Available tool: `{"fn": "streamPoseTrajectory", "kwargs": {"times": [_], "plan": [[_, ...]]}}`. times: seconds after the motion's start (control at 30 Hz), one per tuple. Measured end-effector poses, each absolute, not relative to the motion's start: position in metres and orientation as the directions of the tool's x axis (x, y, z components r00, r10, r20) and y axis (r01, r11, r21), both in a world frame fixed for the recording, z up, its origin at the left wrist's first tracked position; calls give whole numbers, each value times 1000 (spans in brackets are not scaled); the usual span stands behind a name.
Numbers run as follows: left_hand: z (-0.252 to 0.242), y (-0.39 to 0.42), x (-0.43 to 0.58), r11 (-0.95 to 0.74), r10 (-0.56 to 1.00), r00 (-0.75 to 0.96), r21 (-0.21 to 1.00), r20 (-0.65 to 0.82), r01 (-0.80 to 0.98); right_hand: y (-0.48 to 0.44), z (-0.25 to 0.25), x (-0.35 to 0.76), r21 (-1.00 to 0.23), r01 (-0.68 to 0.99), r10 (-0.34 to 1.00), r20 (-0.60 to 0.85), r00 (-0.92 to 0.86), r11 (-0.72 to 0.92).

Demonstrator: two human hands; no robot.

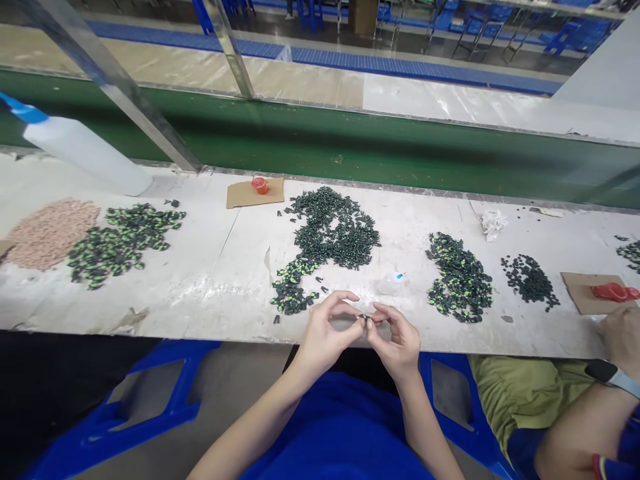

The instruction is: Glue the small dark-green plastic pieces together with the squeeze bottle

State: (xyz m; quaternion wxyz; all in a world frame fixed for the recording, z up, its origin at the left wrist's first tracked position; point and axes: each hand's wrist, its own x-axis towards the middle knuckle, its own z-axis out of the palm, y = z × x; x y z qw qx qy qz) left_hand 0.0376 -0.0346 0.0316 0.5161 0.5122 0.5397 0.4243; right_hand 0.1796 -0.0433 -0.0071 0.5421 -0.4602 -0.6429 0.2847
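Note:
My left hand (334,328) and my right hand (396,339) meet over the table's front edge. Between their fingertips they pinch one small dark part (365,317), too small to make out fully. Just beyond my left hand lies a small pile of black parts with bright green marks (293,287). Behind it spreads a larger heap of small dark green-black parts (340,230). A small clear bottle with a blue tip (393,283) lies past my right hand.
Further piles are black-green parts (460,280), black pieces (531,280) and pinkish pieces (53,233). A white squeeze bottle (90,153) leans at the left. A red cup (259,185) stands on cardboard. At right sits a co-worker, whose hand (623,337) is near another cardboard (580,293).

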Motion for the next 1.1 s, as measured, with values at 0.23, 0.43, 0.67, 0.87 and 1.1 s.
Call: {"fn": "streamPoseTrajectory", "kwargs": {"times": [0.23, 0.43, 0.67, 0.87, 1.1], "plan": [[13, -30, 41, -94, 985, 174, 898, 20, 430, -42, -4, 219, -812, 488, 917, 395, 57, 319], [8, -9, -12, -95, 979, -36, 612, 199, 785, -28, 0, 258, -677, 727, 797, 499, 339, 114], [6, -14, -36, -114, 980, 22, 464, 199, 879, -11, -8, 231, -595, 772, 865, 486, 124, 223], [-1, -19, -20, -159, 971, 67, 404, 231, 901, 2, -17, 208, -694, 687, 937, 344, 51, 217], [1, -17, -1, -306, 946, 209, 469, 248, 829, -10, -8, 208, -968, 249, 988, 38, 148, 0]]}}
